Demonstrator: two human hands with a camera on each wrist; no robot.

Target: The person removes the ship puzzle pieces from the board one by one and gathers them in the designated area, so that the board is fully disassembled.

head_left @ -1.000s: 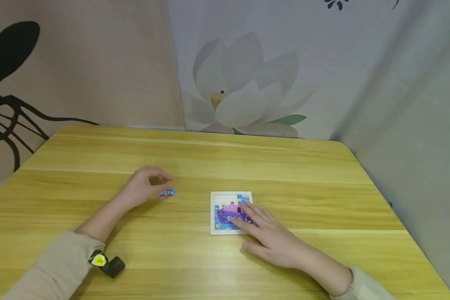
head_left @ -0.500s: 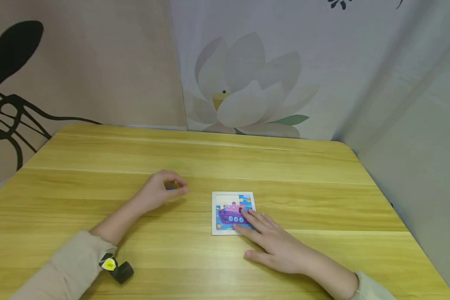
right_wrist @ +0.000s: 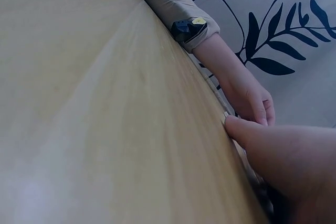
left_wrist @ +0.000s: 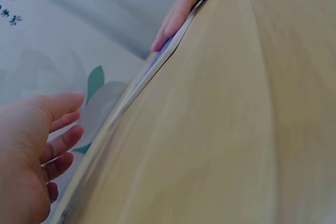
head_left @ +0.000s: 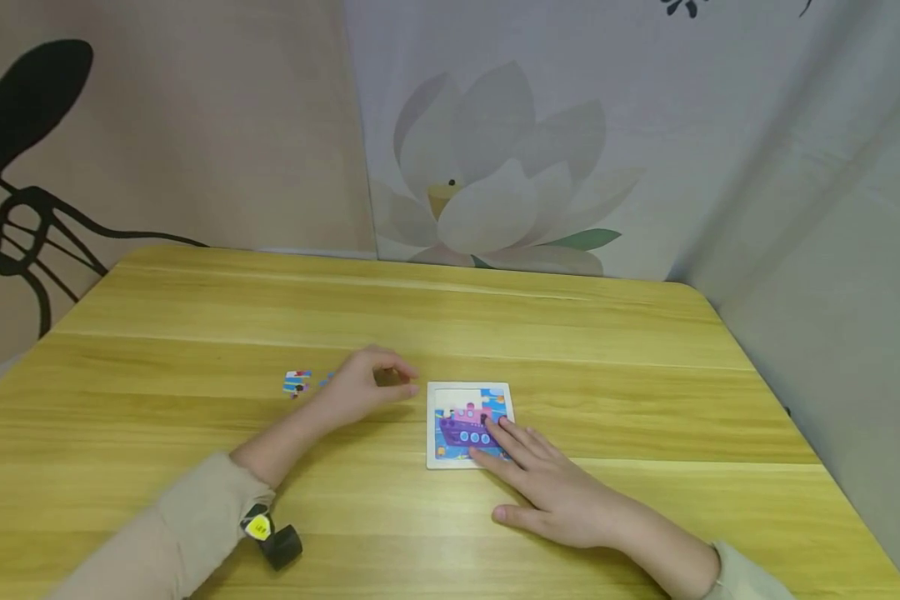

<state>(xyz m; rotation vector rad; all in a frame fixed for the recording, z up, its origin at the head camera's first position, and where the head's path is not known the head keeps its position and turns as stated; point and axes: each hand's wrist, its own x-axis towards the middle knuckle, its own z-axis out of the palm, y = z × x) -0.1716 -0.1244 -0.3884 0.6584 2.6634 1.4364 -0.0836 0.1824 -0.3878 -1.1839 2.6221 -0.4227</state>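
A square jigsaw puzzle (head_left: 432,433) in a white frame lies on the table, with a purple and pink ship on blue; its upper left part shows bare pale backing. My right hand (head_left: 551,492) rests its spread fingertips on the puzzle's right side, thumb on the wood. Just left of the frame hovers my left hand (head_left: 367,387), its thumb and fingers bent loosely and apart; no piece shows between them in the left wrist view. Behind this hand lie loose puzzle pieces (head_left: 297,383), blue, white and red, partly hidden by the wrist.
The wooden table (head_left: 607,358) reaches back to a curtain (head_left: 270,125) printed with flowers. A small black device (head_left: 279,546) with a yellow label hangs from the left sleeve's cuff (head_left: 251,479).
My left hand has moved right, from the loose pieces toward the puzzle frame, uncovering pieces behind it. My right hand stays on the puzzle with hardly any shift.
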